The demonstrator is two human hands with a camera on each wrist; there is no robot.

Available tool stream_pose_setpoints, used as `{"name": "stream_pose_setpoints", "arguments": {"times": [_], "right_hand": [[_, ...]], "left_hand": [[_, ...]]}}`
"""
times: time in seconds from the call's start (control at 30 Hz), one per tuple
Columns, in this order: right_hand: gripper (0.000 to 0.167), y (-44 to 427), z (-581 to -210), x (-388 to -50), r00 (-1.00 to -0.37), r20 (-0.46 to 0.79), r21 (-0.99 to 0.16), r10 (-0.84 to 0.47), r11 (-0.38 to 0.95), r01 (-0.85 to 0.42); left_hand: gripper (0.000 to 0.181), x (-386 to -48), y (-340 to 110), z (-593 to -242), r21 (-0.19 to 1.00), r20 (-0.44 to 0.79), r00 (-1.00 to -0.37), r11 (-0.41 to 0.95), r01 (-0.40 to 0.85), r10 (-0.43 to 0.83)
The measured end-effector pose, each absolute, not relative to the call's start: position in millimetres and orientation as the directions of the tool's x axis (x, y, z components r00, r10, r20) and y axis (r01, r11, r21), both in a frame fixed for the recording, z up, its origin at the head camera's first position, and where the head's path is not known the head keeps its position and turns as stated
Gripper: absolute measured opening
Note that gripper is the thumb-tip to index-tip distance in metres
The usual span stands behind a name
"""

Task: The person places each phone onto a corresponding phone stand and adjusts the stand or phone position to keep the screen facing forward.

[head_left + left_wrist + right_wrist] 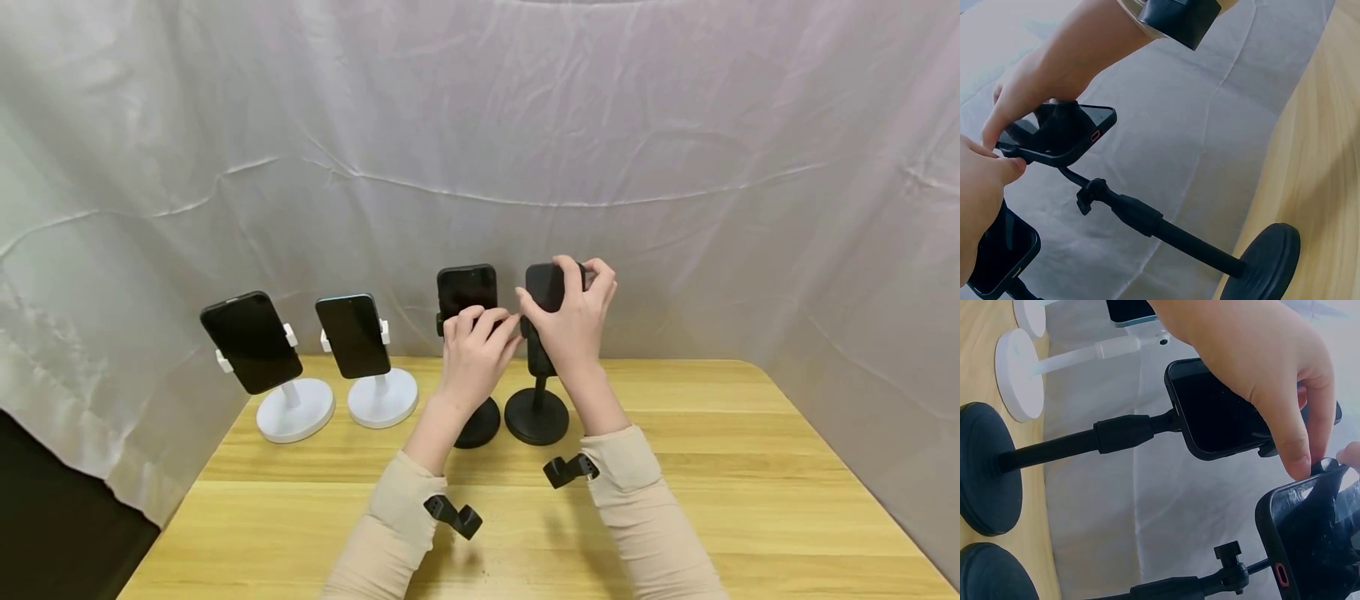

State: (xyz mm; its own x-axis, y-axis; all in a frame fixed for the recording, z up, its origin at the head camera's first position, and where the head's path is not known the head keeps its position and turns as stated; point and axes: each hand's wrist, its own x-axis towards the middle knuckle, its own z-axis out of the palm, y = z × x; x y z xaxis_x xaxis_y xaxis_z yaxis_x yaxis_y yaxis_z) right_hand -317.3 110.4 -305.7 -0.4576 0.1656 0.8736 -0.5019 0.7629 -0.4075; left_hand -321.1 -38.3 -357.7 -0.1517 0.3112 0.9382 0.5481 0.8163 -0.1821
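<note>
The rightmost smartphone sits upright on a black phone stand. My right hand grips this phone, with fingers over its top and right side and the thumb at its left edge. From the left, my left hand reaches across and pinches the small black clamp arm at the phone's left edge. In the right wrist view, the right thumb is beside those fingers. A second phone stands in another black stand, partly hidden behind my left hand.
Two white stands to the left, a nearer one and another, each hold a dark-screened phone. All the stands are on a wooden table. A grey curtain hangs behind it.
</note>
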Motion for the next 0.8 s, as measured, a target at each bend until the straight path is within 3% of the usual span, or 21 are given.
{"name": "stream_pose_setpoints", "arguments": {"times": [0.43,0.8], "right_hand": [[0.055,112,-307,-327,-0.419,0.892,-0.394,0.17,0.748,-0.534],[0.053,109,-305,-331,-0.425,0.887,-0.407,0.181,0.743,-0.532]], "left_hand": [[0.026,-317,-35,-365,-0.124,0.943,-0.165,0.766,0.631,0.288],[0.028,-318,-35,-362,-0.12,0.947,-0.155,0.759,0.64,0.28]]}}
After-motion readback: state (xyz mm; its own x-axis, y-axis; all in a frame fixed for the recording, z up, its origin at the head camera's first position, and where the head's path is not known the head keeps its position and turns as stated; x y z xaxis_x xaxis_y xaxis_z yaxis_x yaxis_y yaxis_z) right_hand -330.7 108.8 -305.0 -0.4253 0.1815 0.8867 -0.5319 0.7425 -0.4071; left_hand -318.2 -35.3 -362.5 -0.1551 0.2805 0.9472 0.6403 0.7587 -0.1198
